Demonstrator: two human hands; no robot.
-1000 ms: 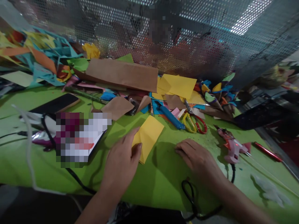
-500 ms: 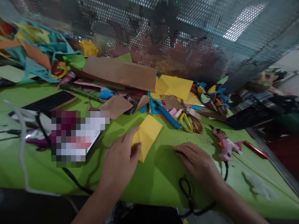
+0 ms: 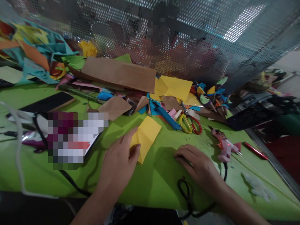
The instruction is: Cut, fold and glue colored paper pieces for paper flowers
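Observation:
A folded piece of yellow paper lies in front of me on the green tabletop. My left hand is closed on its left edge, with the thumb over the top face and the fingers partly hidden behind. To the right, my right hand is low over the table, apart from the paper. Its fingers are curled towards the thumb, and I see nothing between them. A black cord loops below that hand.
Yellow-and-red-handled scissors and a blue cutter lie beyond the paper. A pink glue gun and a red pen-like tool are at right. Brown paper lies behind; a phone is at left.
The fingers of my right hand have curled in a little more. My left hand keeps its hold on the yellow paper. The view has shifted slightly.

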